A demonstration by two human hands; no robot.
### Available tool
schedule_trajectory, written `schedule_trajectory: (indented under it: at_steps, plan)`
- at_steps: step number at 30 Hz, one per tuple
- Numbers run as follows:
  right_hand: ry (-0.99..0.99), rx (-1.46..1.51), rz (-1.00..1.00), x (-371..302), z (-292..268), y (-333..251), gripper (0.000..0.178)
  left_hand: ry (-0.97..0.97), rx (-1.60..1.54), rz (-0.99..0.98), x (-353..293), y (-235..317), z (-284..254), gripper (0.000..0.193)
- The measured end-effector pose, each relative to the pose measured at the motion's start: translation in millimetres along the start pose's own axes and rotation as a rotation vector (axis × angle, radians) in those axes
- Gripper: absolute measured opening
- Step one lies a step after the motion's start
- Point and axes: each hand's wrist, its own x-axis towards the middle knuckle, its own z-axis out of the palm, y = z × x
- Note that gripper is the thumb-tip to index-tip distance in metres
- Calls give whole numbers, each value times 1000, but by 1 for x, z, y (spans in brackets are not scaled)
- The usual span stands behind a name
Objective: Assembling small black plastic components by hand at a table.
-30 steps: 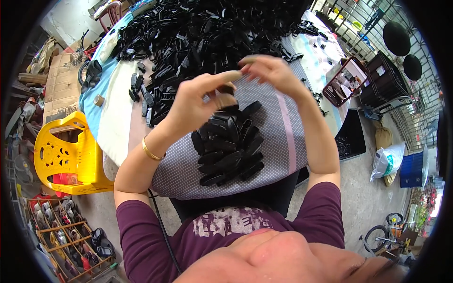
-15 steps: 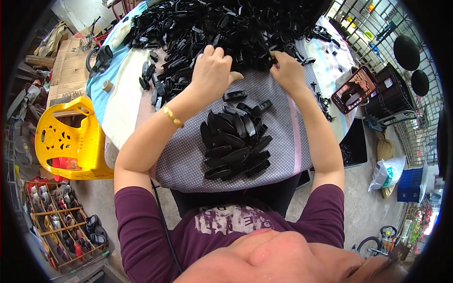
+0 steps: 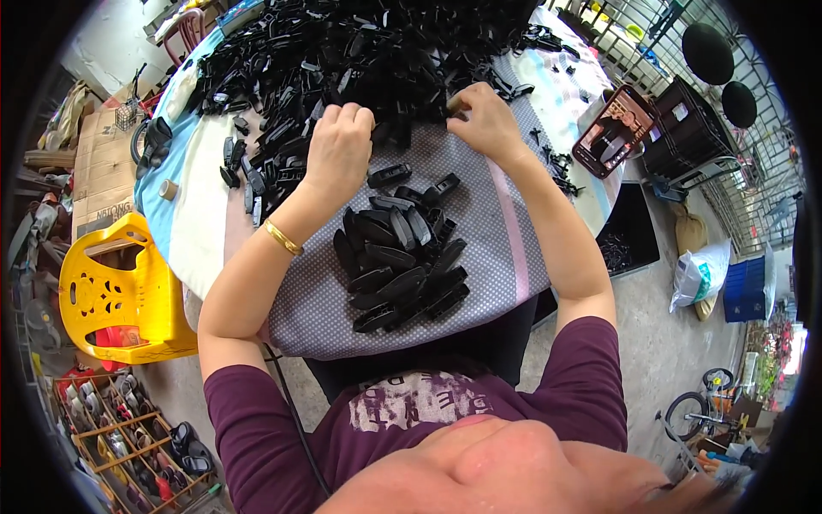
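- Your left hand was curled into a loose fist at the near edge of the big heap of black plastic parts. Its fingers were folded down among the pieces, so whether it gripped one could not be told.
- Your right hand rested at the same edge of the heap, a little to the right. Its fingers were drawn together and its fingertips were tucked into the parts; a grip could not be made out there either.
- The two hands were near each other but not touching.
- A gold bangle sat on your left wrist.
- Just below your hands, a smaller stack of the black parts lay on a grey dotted cloth across your lap.
- A phone lay on the table to your right, well apart from your right hand.
- A yellow plastic chair stood to your left, beside the table.
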Motion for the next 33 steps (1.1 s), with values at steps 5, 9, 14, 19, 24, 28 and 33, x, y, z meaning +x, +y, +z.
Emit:
schedule_trajectory:
  at_steps: [5,9,14,19,24,28,33]
  plan:
    - [300,-277,-357,-2,1,-12,22,62,-71,76,-4,-3,-6,14]
    - [290,-115,-403,3,0,-14,18,247,-252,26,-2,-4,-20,16]
    - [182,683,-1,-5,-1,-40,21,-122,-1187,-424,-5,9,-31,49]
    - [173,444,-85,-2,-1,-48,14,-87,-1181,-447,-9,6,-20,46]
    - [-60,519,-97,-3,-20,-31,15,-13,-1426,-581,-9,-6,-31,50]
    - [-229,350,-245,-15,-5,-56,21,81,-1341,-589,-9,-13,-33,53]
    - [-181,-21,-323,-21,21,-87,35,-4,-1423,-591,-10,-18,-30,41]
